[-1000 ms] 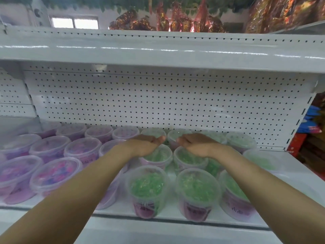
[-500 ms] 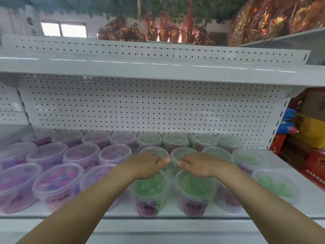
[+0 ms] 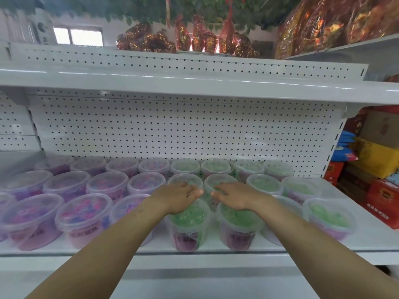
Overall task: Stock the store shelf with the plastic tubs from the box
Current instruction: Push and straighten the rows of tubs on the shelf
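L hand (image 3: 177, 197) & R hand (image 3: 236, 196) are lying palm-down, fingers straight, gripping nothing, tips nearly meeting. Left green tub (image 3: 187, 225) is sitting under L, right green tub (image 3: 237, 230) under R, both at shelf (image 3: 367, 236) near edge; purple tubs (image 3: 84, 214) sitting further left.

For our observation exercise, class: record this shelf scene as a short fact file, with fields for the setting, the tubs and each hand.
Setting: white store shelf, pegboard back
Tubs: lidded, three rows; pink-purple tubs on the left, green tubs on the right
Left hand: flat, fingers straight, over a front green tub
Right hand: flat, fingers straight, over the neighbouring green tub
Gripped: nothing
Box: not in view
Upper shelf: foil-wrapped packs
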Motion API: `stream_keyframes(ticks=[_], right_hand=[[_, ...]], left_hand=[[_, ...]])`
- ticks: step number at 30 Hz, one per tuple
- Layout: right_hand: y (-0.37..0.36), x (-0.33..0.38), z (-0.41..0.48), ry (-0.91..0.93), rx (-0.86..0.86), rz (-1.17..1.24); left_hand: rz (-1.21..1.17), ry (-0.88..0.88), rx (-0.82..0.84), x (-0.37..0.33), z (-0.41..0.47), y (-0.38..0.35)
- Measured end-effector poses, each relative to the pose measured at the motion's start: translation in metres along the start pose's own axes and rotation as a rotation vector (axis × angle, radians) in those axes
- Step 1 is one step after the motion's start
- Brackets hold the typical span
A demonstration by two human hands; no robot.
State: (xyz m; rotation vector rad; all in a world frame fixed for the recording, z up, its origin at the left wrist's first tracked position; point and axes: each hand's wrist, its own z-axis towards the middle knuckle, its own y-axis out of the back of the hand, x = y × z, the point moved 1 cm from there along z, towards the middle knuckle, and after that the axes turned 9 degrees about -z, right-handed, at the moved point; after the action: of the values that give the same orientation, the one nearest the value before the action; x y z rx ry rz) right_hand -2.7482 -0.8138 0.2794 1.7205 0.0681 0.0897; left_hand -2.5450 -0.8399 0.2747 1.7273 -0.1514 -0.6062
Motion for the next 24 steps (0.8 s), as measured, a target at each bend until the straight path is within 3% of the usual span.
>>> stream_keyframes(ticks=[6, 15, 24], right_hand=[[0.005, 0.009, -0.019, 0.002, -0.048, 0.041], [-0.012, 0.009, -0.1, -0.001, -0.224, 0.151], [-0.036, 0.001, -0.129, -0.125, -0.247, 0.119]], left_hand=[[-0.006, -0.014, -0.028, -0.002, -0.005, -0.001], [-0.005, -0.23, -0.185, -0.018, -0.07, -0.016], [-0.001, -0.164, -0.249, -0.014, -0.101, -0.028]])
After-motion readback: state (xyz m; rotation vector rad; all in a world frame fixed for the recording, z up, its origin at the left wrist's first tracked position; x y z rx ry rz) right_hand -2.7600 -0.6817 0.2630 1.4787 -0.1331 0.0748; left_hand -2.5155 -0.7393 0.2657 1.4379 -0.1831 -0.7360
